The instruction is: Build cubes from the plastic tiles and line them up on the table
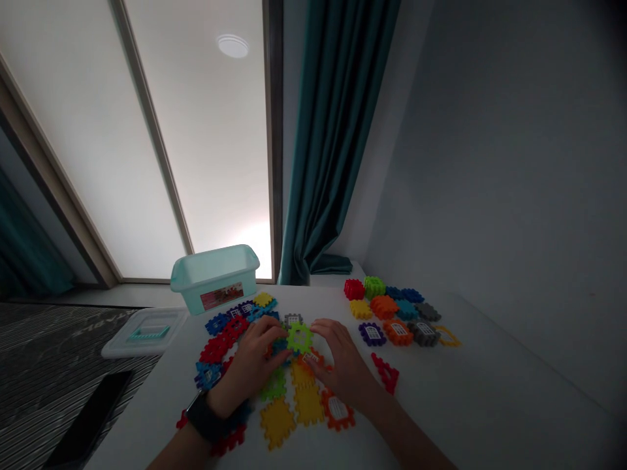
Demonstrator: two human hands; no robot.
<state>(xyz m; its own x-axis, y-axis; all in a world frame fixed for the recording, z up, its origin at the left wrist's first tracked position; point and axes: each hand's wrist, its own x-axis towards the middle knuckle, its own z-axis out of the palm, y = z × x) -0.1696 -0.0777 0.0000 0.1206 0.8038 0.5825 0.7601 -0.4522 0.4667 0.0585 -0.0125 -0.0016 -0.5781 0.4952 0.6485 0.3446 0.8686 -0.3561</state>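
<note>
At nine o'clock lies a clear lid [169, 323]; at ten stands a teal tub [215, 279], probably kept aside for room. The left hand [252, 356], at eight, and right hand [344, 365], at four, bend around the central light-green tile [299, 338], perhaps to steady it; I cannot tell whether either grips. Towards three, tile stacks [385, 307] sit apart, seemingly colour-sorted for easy picking.

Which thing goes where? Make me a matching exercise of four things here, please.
1. Lime-green piece
2. Watch
3. Pale-green bin
4. Red triangular piece

A. On the wrist of the left hand
B. Right of the right hand
C. Between both hands
D. In front of the bright panels

Pairs: 1-C, 2-A, 3-D, 4-B
</note>
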